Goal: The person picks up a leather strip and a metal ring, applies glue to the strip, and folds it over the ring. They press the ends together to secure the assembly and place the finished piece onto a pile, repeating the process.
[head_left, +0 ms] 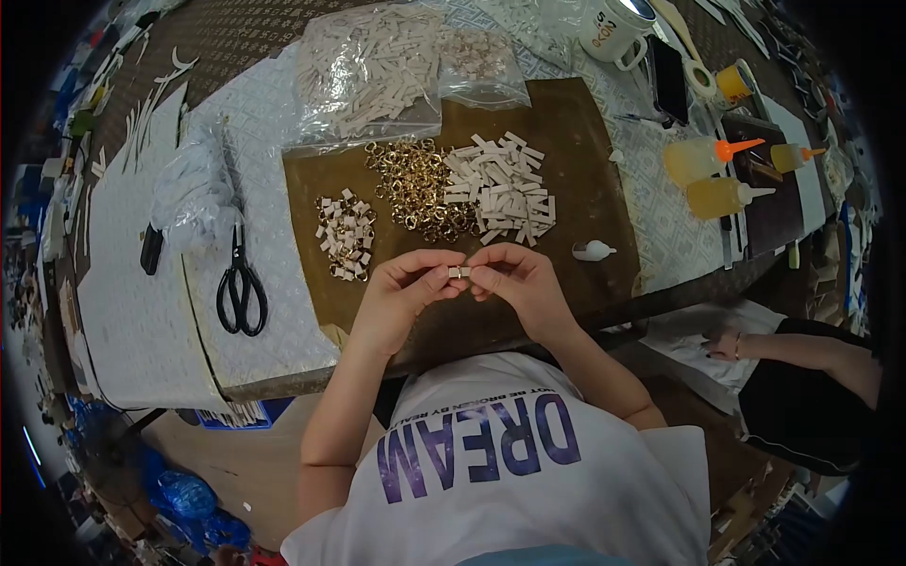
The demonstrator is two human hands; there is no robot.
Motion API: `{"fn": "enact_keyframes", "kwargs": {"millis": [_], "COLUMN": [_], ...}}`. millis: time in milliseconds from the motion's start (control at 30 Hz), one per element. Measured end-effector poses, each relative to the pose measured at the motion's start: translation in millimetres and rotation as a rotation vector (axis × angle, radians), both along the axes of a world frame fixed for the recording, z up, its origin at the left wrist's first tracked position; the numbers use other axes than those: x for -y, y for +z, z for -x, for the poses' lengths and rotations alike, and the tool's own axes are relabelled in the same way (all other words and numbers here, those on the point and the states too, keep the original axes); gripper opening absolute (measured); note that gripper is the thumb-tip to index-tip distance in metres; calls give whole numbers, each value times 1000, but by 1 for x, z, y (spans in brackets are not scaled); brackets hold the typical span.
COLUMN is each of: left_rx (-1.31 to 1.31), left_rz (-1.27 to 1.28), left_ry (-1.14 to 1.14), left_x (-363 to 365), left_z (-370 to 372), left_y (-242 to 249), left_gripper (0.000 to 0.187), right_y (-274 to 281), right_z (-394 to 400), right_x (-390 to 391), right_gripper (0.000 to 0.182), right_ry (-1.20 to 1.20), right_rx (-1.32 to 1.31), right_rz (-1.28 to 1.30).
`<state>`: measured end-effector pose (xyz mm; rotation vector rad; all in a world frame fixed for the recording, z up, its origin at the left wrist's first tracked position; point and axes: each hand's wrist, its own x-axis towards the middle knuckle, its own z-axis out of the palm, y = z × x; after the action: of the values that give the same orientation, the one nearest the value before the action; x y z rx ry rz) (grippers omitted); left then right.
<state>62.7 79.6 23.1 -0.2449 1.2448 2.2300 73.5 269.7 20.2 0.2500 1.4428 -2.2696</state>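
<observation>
Head view: left hand (401, 292) and right hand (514, 278) pinch one small strip-and-ring piece (459, 272) between closed fingertips, above the near edge of the brown mat (585, 151). Looks light, stiff, fiddly; hold by the strip ends, not the slick gold ring.

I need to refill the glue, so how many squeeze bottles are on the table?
3. All lie on their sides at the table's right end: one with an orange tip, one with a white tip just below it, and a smaller one further right. Clutter may hide others.
</observation>
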Motion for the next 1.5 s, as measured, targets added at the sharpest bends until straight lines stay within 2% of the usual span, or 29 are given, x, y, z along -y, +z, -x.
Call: {"fn": "enact_keyframes", "kwargs": {"millis": [167, 467, 567, 667, 967, 1033, 1167, 1233, 1367, 1400, 1500], "left_rx": [-26, -234, -221, -74, -168, -145, -27, 42, 132, 149, 139], "left_rz": [15, 382, 325, 175, 291, 223, 181, 118, 67, 61, 55], "left_ry": [-10, 74, 72, 70, 89, 112, 128, 137, 159, 158, 155], "left_x": [4, 0, 0, 1, -2, -4, -1, -1, 1, 0, 0], "left_z": [-4, -12, -12, -10, -13, -12, -10, -9, -7, -7, -8], "left_y": [2, 11, 7, 9, 5, 0, -7, -7, -6, -5, -4], "left_gripper": [20, 19, 19, 19, 18, 19, 20, 22, 22, 20, 21], "right_y": [3, 13, 9, 6, 5, 10, -22, -39, -32, -24, -30], "right_z": [-1, -4, -4, -5, -9, -12, -35, -43, -34, -31, -27], "right_x": [5, 9, 9, 9, 4, 1, -24, -42, -63, -55, -67], "right_gripper": [8, 8, 9, 8, 11, 13, 20, 34, 62, 62, 50], "right_ry": [13, 77, 82, 73, 44, 28, -472, -724, -649, -659, -522], "right_rx": [-103, -247, -226, -213, -246, -236, -879, -909, -699, -556, -438], "right_rz": [-42, -322, -356, -355, -306, -295, -673, -798, -1068, -780, -709]}}
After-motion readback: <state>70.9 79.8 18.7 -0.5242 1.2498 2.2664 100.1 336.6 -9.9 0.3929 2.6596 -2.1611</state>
